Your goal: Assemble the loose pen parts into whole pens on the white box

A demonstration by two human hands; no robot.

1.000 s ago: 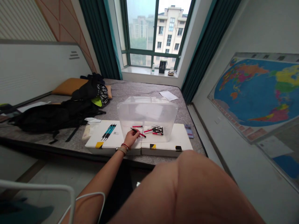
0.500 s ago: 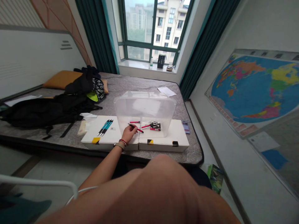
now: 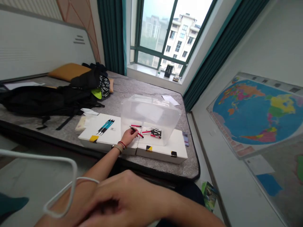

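My left hand (image 3: pixel 129 136) is closed on a red pen (image 3: pixel 140 135) with black ends, its fingers pinching the barrel. It reaches into a clear plastic bin (image 3: pixel 151 108) that lies on its side. Behind the fingers lies another red pen (image 3: pixel 136 126). To their right is a pile of red and black pens (image 3: pixel 155 131). My right hand (image 3: pixel 132 198) fills the bottom foreground, large and near the camera, over the left forearm in the view. Its fingers curl inward, and whatever they may grip is hidden.
Two white boxes (image 3: pixel 163 154) stand under the bin on a grey mattress (image 3: pixel 151 167). Several blue pens (image 3: pixel 105 126) lie on the left box. A black backpack (image 3: pixel 40 101) rests farther left. A white tube frame (image 3: pixel 73 176) crosses the lower left. A phone-like object (image 3: pixel 186 139) lies at right.
The view has tilted and shifted. My right arm has swung so that the hand now shows in the foreground. My left hand keeps the red pen at nearly the same place in the bin.
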